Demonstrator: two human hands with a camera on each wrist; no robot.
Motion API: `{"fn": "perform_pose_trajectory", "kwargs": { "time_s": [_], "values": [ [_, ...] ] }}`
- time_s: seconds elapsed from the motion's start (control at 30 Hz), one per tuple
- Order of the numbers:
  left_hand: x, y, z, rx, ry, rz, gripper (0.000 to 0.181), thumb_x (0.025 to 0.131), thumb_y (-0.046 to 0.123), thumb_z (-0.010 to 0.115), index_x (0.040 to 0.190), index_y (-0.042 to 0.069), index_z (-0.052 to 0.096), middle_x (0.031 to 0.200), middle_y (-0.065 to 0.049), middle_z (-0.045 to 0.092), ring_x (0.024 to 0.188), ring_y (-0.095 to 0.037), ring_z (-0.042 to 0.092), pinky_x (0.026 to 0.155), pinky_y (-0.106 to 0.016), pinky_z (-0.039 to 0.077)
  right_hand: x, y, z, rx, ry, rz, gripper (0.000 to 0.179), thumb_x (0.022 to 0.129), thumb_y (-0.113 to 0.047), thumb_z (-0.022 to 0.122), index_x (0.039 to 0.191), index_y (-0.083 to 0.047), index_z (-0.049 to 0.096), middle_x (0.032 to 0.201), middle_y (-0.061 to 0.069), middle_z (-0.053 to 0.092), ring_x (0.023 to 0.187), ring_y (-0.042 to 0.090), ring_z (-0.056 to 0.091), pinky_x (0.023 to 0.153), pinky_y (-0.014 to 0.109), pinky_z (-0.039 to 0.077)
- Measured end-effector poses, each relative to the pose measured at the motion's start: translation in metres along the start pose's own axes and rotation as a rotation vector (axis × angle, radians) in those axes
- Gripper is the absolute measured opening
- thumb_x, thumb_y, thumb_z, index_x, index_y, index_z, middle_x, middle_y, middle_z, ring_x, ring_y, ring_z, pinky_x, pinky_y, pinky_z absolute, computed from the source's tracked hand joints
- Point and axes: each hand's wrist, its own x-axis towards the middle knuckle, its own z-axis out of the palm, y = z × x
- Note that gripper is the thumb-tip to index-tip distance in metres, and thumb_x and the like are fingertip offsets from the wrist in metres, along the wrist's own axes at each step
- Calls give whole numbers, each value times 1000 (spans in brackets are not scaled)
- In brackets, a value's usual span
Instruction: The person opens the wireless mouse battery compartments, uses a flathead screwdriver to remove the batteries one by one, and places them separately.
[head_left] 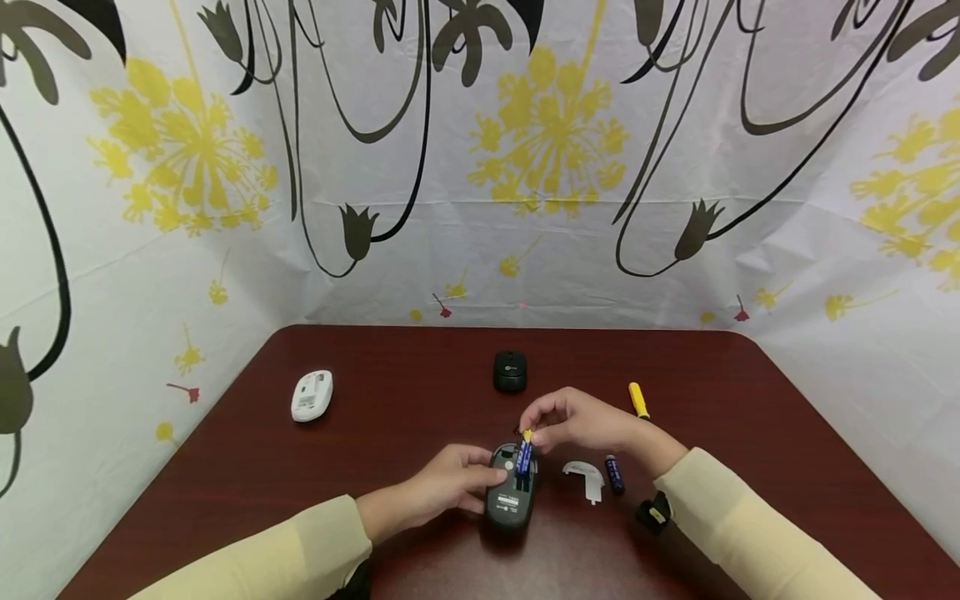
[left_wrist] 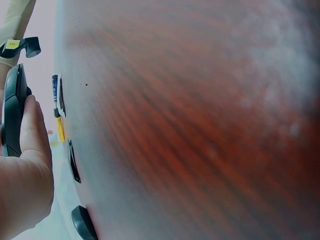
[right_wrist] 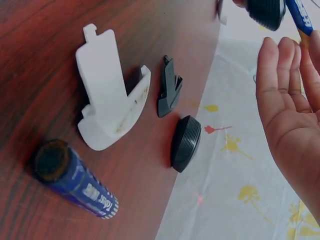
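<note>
My left hand (head_left: 450, 483) grips a dark computer mouse (head_left: 510, 510) just above the table, its underside turned up and the battery bay uncovered. With thumb and fingers, my right hand (head_left: 581, 421) pinches the yellow end of a blue battery (head_left: 523, 457). The battery is tilted, its lower end at the bay; whether it is seated there I cannot tell. In the left wrist view, the mouse (left_wrist: 12, 115) appears edge-on beside the left thumb. The right wrist view shows only part of the battery (right_wrist: 299, 15) above the right fingers.
A white battery cover (head_left: 587, 479) and another blue battery (head_left: 614, 475) lie right of the held mouse. Behind are a black mouse (head_left: 510, 372), a yellow-handled tool (head_left: 637, 398) and a white mouse (head_left: 312, 396). A small black cover (right_wrist: 170, 87) lies near the black mouse.
</note>
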Motion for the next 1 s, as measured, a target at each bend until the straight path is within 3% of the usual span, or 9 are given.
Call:
{"fn": "perform_pose_trajectory", "kwargs": {
  "time_s": [0.2,0.47,0.73,0.87,1.0],
  "values": [
    [0,0,0,-6,0,3,35,92,10,64,118,-12,59,96,-15,69,84,-21,67,67,-35,58,-2,2,-13,185,114,19,23,95,-12,63,110,5,60,100,14,64,97,36,63,84,47,54],
    [-2,0,-1,-2,-2,13,34,93,10,63,119,-12,58,98,-17,69,85,-23,68,69,-37,59,-8,7,-33,446,338,81,27,99,-12,57,119,4,51,106,11,64,96,23,66,86,41,54],
    [-3,-1,-2,-7,-6,20,35,93,10,63,119,-12,58,98,-17,69,85,-23,68,68,-37,59,-13,18,-41,531,546,191,23,103,-10,49,123,0,53,106,7,63,93,18,66,85,38,55],
    [-3,-1,-3,-9,-10,15,35,93,11,63,120,-12,58,99,-17,69,85,-23,68,68,-36,58,-13,24,-45,569,587,218,16,103,-11,48,116,-6,57,101,5,63,93,17,65,83,36,55],
    [-3,0,-3,-10,-4,13,36,93,10,63,120,-12,58,99,-17,69,86,-23,68,69,-36,58,-13,29,-49,548,599,251,27,104,-10,46,128,1,51,103,5,61,93,16,64,85,36,55]
  ]
}}
